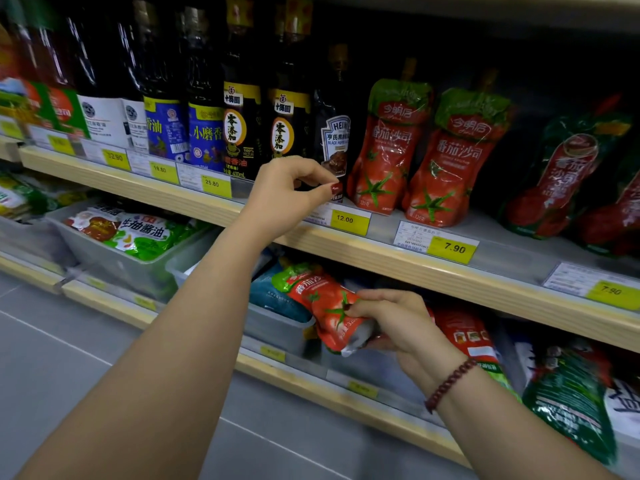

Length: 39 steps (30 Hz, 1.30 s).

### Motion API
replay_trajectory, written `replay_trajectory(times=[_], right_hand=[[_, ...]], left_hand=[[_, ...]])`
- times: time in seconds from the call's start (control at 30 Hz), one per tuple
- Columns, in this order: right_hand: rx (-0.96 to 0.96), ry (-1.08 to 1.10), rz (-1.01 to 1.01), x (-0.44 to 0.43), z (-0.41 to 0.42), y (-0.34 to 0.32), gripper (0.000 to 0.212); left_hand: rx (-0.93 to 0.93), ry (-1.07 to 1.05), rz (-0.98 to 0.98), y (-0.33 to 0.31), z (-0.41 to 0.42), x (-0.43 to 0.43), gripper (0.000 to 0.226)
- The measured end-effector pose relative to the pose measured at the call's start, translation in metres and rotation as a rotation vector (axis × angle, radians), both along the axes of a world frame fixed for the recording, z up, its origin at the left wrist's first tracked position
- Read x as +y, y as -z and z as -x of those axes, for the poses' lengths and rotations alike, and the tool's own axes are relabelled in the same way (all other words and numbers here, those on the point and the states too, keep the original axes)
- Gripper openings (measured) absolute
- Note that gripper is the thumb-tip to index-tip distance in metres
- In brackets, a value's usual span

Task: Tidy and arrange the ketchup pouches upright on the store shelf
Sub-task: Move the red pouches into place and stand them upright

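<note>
Ketchup pouch (329, 306), red with green top, lay tilted, pinched by right hand (394, 327); left hand (287, 192) pinched black sauce pouch (334, 140).

Upper shelf and below: pouches, bottles, tags counted
Upper shelf (363, 252): two bright ketchup pouches (388, 147), two darker red pouches (568, 174) toward its right end, one pepper sauce pouch (334, 143), two blue-labelled bottles (166, 133), two yellow-labelled bottles (242, 126); six legible price tags (450, 249) along its front edge. One held ketchup pouch (332, 313) below.
</note>
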State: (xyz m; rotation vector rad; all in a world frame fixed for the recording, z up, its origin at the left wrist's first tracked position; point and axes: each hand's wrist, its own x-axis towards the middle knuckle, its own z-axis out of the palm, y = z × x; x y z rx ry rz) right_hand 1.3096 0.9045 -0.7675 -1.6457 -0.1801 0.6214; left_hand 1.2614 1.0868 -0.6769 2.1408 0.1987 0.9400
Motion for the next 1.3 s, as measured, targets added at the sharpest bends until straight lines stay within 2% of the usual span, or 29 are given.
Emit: replay_trajectory(times=[0.2,0.5,0.7,0.83,0.97,1.03,1.17,1.3], right_hand=[[-0.11,-0.185,-0.042,-0.022,-0.002,-0.026,0.031],[-0.189,-0.318,-0.091,-0.051,-0.004,-0.04,0.038],[-0.238,-0.29,-0.298,-0.068,-0.016,-0.062,0.052],[-0.293,-0.159,-0.398,-0.079,-0.025,-0.075,0.053],[-0.31,0.004,-0.498,-0.077,-0.031,-0.081,0.052],[-0.334,0.091,-0.549,-0.071,-0.031,-0.083,0.051],[-0.357,0.23,-0.62,-0.058,-0.032,-0.082,0.046],[-0.372,0.305,-0.636,-0.047,-0.032,-0.077,0.036]], left_hand=[[-0.037,0.018,0.079,-0.011,0.0,0.001,0.006],[-0.12,0.109,0.117,-0.036,0.016,0.005,0.006],[-0.143,0.124,0.169,-0.036,0.017,0.012,0.007],[-0.236,0.104,0.358,-0.028,0.004,0.013,0.01],[-0.248,0.231,0.492,-0.025,-0.013,-0.004,0.014],[-0.218,0.323,0.521,-0.022,-0.022,-0.018,0.03],[-0.111,0.497,0.565,-0.017,-0.039,-0.048,0.082],[-0.052,0.529,0.596,-0.011,-0.054,-0.069,0.112]])
